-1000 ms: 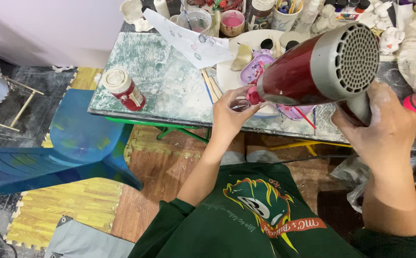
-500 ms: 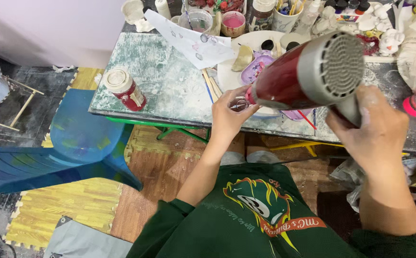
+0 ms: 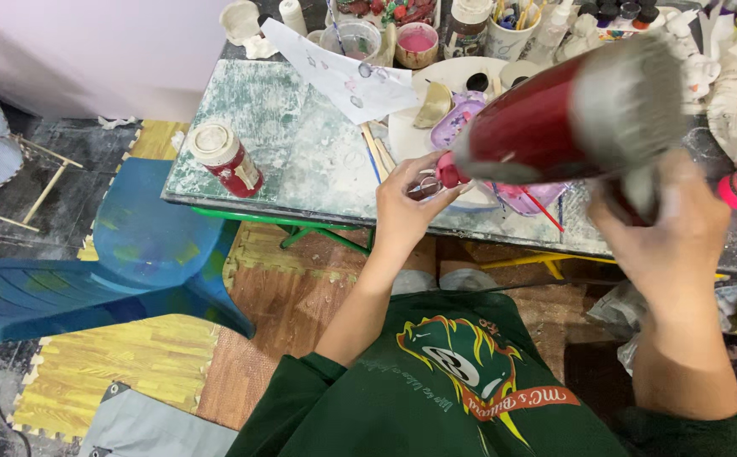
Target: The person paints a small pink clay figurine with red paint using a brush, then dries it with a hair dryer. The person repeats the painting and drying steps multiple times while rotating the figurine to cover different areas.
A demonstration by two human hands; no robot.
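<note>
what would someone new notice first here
A big glossy red hair dryer fills the upper right, gripped by the right hand. Its nozzle points at a small pink object pinched in the left hand. Behind, a paint-smeared green glass tabletop holds a red paint bottle.

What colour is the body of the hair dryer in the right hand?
Glossy dark red hair dryer body with a grey mesh rear end, seen in the head view.
</note>
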